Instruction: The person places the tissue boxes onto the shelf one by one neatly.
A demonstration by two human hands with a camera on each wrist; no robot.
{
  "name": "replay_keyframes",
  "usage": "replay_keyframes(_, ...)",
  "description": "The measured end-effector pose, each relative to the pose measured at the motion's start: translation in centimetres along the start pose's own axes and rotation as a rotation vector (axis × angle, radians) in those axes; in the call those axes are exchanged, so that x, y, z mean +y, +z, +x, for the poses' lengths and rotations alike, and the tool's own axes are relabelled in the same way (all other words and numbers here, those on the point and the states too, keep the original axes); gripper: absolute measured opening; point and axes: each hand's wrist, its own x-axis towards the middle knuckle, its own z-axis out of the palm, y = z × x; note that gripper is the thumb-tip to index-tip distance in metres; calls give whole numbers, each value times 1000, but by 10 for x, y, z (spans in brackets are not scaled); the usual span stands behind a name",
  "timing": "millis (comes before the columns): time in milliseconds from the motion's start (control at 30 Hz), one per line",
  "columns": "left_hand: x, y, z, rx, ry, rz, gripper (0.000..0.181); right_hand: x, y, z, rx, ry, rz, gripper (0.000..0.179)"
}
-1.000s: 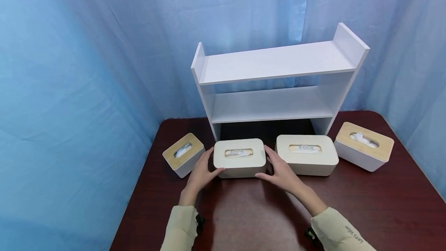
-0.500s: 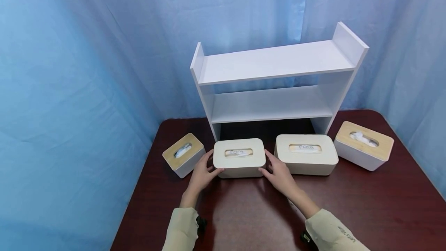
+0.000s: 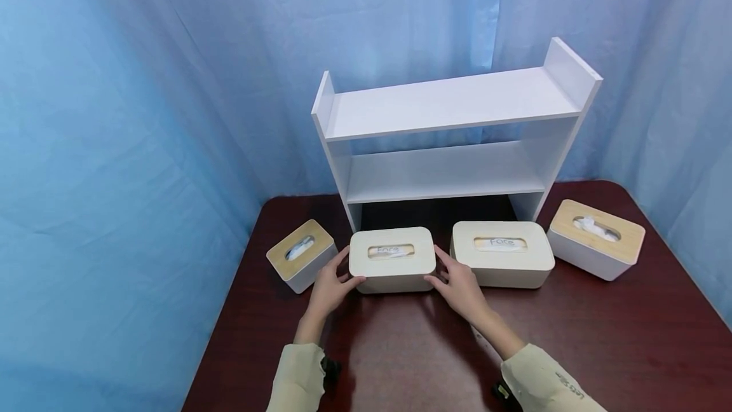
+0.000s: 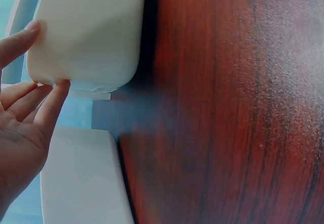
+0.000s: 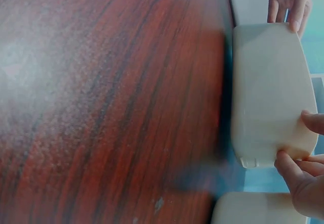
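A cream tissue box [image 3: 393, 281] with a slot in its lid stands in front of the shelf; a strip marked "Face" shows in the slot. My left hand [image 3: 330, 288] holds its left end, thumb on the front face and fingers along the side. At the other end my right hand [image 3: 460, 285] grips the right front corner the same way. The left wrist view shows the left fingertips against the cream box [image 4: 96, 37]. In the right wrist view both hands touch the box [image 5: 271, 92], one at each end.
Right of the held box sits a second cream tissue box [image 3: 503, 276]. Two white tissue boxes with wooden lids stand farther out, one at left [image 3: 291, 259] and one at right [image 3: 623, 231]. Behind them rises a white shelf unit [image 3: 446, 170] on the dark red table [image 3: 600, 336].
The right hand has shifted slightly left, and its thumb now lies against the box's front corner. The left hand has hardly moved, and the box stays in place.
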Motion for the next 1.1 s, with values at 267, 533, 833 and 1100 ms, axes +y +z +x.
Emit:
replay_keyframes(267, 10, -7, -4, 25, 28, -10, 75, -8, -6, -1, 22, -11, 36, 71)
replay_keyframes(533, 15, -10, -5, 28, 12, -70, 77, -14, -11, -1, 57, -44, 50, 72)
replay_keyframes(833, 29, -14, -5, 77, 25, -99, 76, -20, -21, 3, 112, -94, 81, 71)
replay_keyframes(1100, 43, -18, -2, 107, 84, -104, 75, -31, -35, 6, 148, -156, 119, 70)
